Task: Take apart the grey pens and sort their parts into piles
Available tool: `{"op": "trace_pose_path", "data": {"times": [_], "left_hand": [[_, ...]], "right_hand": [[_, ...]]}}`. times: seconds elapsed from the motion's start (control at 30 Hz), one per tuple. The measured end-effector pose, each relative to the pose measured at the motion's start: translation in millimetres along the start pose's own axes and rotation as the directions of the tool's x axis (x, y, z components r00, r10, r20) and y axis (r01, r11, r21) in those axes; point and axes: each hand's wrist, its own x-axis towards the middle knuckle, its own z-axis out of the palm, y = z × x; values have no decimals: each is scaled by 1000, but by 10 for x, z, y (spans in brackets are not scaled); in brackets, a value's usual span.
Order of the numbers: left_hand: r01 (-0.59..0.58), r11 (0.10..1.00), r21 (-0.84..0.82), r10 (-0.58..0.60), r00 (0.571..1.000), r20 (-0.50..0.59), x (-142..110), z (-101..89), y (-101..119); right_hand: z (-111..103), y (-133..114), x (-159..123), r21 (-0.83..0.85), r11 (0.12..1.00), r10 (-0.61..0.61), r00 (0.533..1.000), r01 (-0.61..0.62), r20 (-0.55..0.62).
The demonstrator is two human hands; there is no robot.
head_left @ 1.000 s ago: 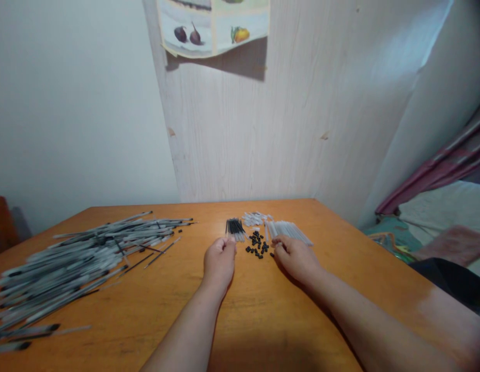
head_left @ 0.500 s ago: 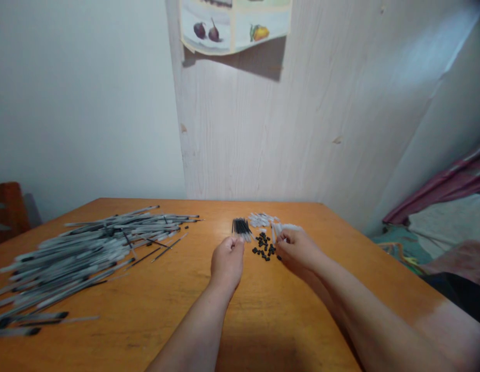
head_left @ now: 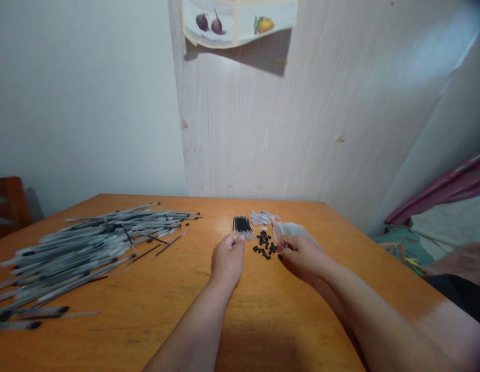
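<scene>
My left hand (head_left: 228, 259) is closed, thumb pressed on the fingers, in front of a row of thin black-and-clear sticks like pen refills (head_left: 243, 226). Whatever it holds is hidden. Fingertips pinched together, my right hand (head_left: 304, 254) is low over the table, right of a scatter of small black plugs (head_left: 265, 244). A black plug (head_left: 279, 257) shows just below its fingertips; I cannot tell whether it is held. Behind this hand lies a row of translucent white tubes (head_left: 292, 230). Short clear caps (head_left: 262, 218) are heaped beyond the plugs.
A big heap of pen-like tubes with black ends (head_left: 92, 248) covers the left of the wooden table (head_left: 177, 320). A few loose thin refills (head_left: 169, 245) lie at its right edge. The wall (head_left: 243, 129) meets the table's far edge. A chair (head_left: 9, 204) stands left.
My right hand has drawn slightly down and toward me, uncovering more of the translucent tubes. The left hand stays almost in place. The whole view has shifted slightly.
</scene>
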Motion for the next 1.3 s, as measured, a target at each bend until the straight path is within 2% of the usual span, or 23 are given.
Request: {"op": "trace_pose_path", "data": {"times": [0.17, 0.27, 0.6, 0.83, 1.3], "left_hand": [[-44, 985, 167, 41, 999, 19, 10, 0, 1], [-59, 976, 210, 55, 998, 25, 12, 2, 3], [-71, 975, 210, 67, 997, 25, 15, -1, -21], [-79, 975, 207, 78, 997, 17, 15, 4, -18], [-63, 972, 226, 59, 998, 22, 5, 6, -4]], "right_hand": [[-30, -24, -28, -55, 998, 6, 1000, -5, 17], [-57, -42, -36, -77, 997, -9, 1000, 11, 25], [-82, -63, -57, -86, 995, -47, 998, 50, 35], [-58, -40, -43, -105, 994, -9, 1000, 11, 20], [0, -165, -32, -182, 983, 29, 1000, -28, 5]]}}
